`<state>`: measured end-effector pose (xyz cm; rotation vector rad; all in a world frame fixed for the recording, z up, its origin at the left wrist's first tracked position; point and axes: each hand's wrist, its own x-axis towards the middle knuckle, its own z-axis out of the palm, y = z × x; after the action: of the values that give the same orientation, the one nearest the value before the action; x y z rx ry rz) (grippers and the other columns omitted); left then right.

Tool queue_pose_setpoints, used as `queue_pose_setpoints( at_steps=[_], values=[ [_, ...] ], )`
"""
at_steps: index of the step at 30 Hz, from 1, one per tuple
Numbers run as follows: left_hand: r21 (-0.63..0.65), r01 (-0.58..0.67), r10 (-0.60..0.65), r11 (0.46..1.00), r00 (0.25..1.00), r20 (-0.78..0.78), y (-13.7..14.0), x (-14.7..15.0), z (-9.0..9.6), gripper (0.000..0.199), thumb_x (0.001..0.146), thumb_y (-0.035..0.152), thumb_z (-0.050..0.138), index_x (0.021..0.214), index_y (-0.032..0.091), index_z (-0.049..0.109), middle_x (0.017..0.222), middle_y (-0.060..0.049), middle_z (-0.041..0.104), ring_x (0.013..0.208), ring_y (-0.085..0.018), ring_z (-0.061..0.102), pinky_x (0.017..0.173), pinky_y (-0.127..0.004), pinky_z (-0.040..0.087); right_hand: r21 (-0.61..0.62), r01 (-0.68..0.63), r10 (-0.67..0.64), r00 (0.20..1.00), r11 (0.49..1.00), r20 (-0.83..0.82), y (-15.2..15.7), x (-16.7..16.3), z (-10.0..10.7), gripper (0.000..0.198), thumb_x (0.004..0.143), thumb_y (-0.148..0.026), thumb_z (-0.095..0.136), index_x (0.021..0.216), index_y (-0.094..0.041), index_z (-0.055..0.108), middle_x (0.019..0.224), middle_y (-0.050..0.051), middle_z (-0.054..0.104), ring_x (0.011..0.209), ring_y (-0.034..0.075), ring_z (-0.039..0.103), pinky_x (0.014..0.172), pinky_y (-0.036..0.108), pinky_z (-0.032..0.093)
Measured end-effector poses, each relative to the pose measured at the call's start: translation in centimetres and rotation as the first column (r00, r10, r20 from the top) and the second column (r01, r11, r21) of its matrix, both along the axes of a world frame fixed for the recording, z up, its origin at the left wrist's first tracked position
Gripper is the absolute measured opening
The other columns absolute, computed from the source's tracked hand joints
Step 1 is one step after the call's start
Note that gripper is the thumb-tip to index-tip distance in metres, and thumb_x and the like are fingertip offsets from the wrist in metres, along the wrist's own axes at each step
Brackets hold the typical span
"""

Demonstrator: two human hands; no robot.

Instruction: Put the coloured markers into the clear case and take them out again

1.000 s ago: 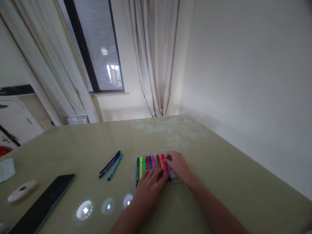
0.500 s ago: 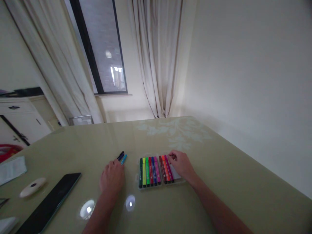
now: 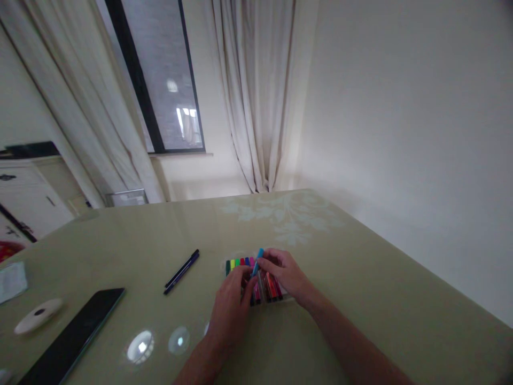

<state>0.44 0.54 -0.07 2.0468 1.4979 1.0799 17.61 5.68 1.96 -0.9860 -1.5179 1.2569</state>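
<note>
A light blue marker (image 3: 257, 261) is held tilted between both hands above the marker case. My left hand (image 3: 233, 295) pinches its lower end, while my right hand (image 3: 281, 268) has its fingers closed on the upper part. Beneath them lies the clear plastic case (image 3: 222, 264), open flat, with a row of coloured markers (image 3: 237, 262) in its left half. Several reddish and purple markers (image 3: 274, 287) sit in the right half. My left hand covers much of the left row. Two dark markers (image 3: 181, 271) lie side by side on the table, left of my left hand.
A black tablet-like slab (image 3: 74, 334) lies at the left of the glossy greenish table (image 3: 328, 321). Beside it are a white oval object (image 3: 39, 315) and a pale cloth or packet (image 3: 12, 282). A wall (image 3: 420, 160) borders the table's right side.
My left hand has moved right, carrying the light blue marker from beside the dark ones to above the case. My right hand has closed on the marker's upper part. The view has shifted slightly.
</note>
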Motion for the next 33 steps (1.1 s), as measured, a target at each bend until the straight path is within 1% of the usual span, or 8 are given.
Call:
queue_pose_setpoints(
  at_steps=[3, 7, 10, 16, 20, 26, 30, 33],
  values=[
    [0.094, 0.109, -0.096, 0.990, 0.986, -0.138, 0.0, 0.3, -0.9, 0.025, 0.105, 0.033, 0.044, 0.117, 0.024, 0.064, 0.116, -0.007, 0.073, 0.105, -0.022, 0.069, 0.091, -0.037, 0.056, -0.058, 0.105, -0.108, 0.993, 0.993, -0.052, 1.2, 1.6, -0.1, 0.038, 0.082, -0.055, 0.072, 0.079, -0.018, 0.067, 0.068, 0.000, 0.065, 0.059, 0.013, 0.059, 0.054, 0.024, 0.042],
    [0.158, 0.333, -0.238, 0.929, 0.870, -0.432, -0.1, 0.8, -1.9, 0.042, 0.099, 0.026, 0.057, 0.141, 0.026, 0.054, 0.144, -0.006, 0.063, 0.131, -0.026, 0.058, 0.110, -0.047, 0.048, -0.039, 0.295, -0.293, 0.955, 0.955, 0.049, 2.8, 4.7, -0.4, 0.034, 0.080, -0.051, 0.073, 0.078, -0.017, 0.070, 0.063, 0.000, 0.065, 0.055, 0.013, 0.059, 0.048, 0.022, 0.039],
    [0.137, 0.333, -0.218, 0.933, 0.826, -0.520, -0.3, 1.0, -2.1, 0.047, 0.096, 0.025, 0.061, 0.142, 0.026, 0.053, 0.146, -0.005, 0.062, 0.132, -0.026, 0.057, 0.112, -0.047, 0.047, -0.061, 0.282, -0.266, 0.944, 0.957, 0.195, 3.2, 5.8, -0.9, 0.029, 0.080, -0.045, 0.073, 0.078, -0.016, 0.073, 0.065, 0.002, 0.068, 0.054, 0.014, 0.063, 0.046, 0.022, 0.039],
    [0.119, 0.297, -0.180, 0.947, 0.801, -0.571, -0.4, 0.8, -2.0, 0.050, 0.096, 0.021, 0.061, 0.145, 0.029, 0.051, 0.142, -0.005, 0.062, 0.129, -0.027, 0.058, 0.110, -0.049, 0.048, -0.114, 0.244, -0.181, 0.901, 0.963, 0.394, 2.4, 4.1, -1.9, 0.010, 0.084, -0.027, 0.072, 0.085, -0.017, 0.074, 0.064, 0.001, 0.071, 0.056, 0.015, 0.068, 0.048, 0.021, 0.045],
    [0.131, 0.310, -0.169, 0.942, 0.772, -0.613, -0.3, 0.9, -2.2, 0.050, 0.097, 0.017, 0.057, 0.143, 0.037, 0.053, 0.142, -0.005, 0.060, 0.129, -0.028, 0.057, 0.107, -0.051, 0.048, -0.015, 0.290, -0.240, 0.820, 0.957, 0.520, 1.9, 3.2, -1.9, 0.004, 0.083, -0.015, 0.072, 0.084, -0.018, 0.071, 0.067, 0.002, 0.074, 0.056, 0.014, 0.068, 0.055, 0.023, 0.048],
    [0.132, 0.293, -0.158, 0.947, 0.781, -0.604, -0.5, 1.0, -2.5, 0.047, 0.098, 0.019, 0.056, 0.142, 0.036, 0.055, 0.144, -0.007, 0.058, 0.130, -0.029, 0.055, 0.109, -0.053, 0.047, 0.182, 0.252, -0.304, 0.643, 0.951, 0.703, 1.7, 3.1, -1.4, 0.009, 0.082, -0.019, 0.076, 0.074, -0.018, 0.073, 0.076, 0.005, 0.076, 0.072, 0.018, 0.069, 0.065, 0.027, 0.046],
    [0.111, 0.318, -0.199, 0.941, 0.791, -0.579, -0.4, 1.0, -2.1, 0.042, 0.099, 0.024, 0.055, 0.140, 0.035, 0.058, 0.142, -0.007, 0.060, 0.129, -0.029, 0.057, 0.108, -0.052, 0.047, 0.182, 0.220, -0.284, 0.655, 0.958, 0.700, 1.8, 3.3, -1.4, 0.005, 0.083, -0.018, 0.074, 0.078, -0.018, 0.075, 0.080, 0.005, 0.077, 0.075, 0.017, 0.069, 0.067, 0.026, 0.045],
    [0.107, 0.258, -0.178, 0.960, 0.859, -0.480, 0.5, -0.3, -1.2, 0.037, 0.104, 0.030, 0.047, 0.139, 0.030, 0.058, 0.138, -0.007, 0.063, 0.125, -0.024, 0.059, 0.107, -0.043, 0.048, 0.177, 0.224, -0.283, 0.665, 0.958, 0.691, 1.8, 3.6, -1.5, 0.006, 0.085, -0.019, 0.072, 0.079, -0.018, 0.075, 0.079, 0.005, 0.077, 0.075, 0.017, 0.069, 0.067, 0.025, 0.045]
  ],
)
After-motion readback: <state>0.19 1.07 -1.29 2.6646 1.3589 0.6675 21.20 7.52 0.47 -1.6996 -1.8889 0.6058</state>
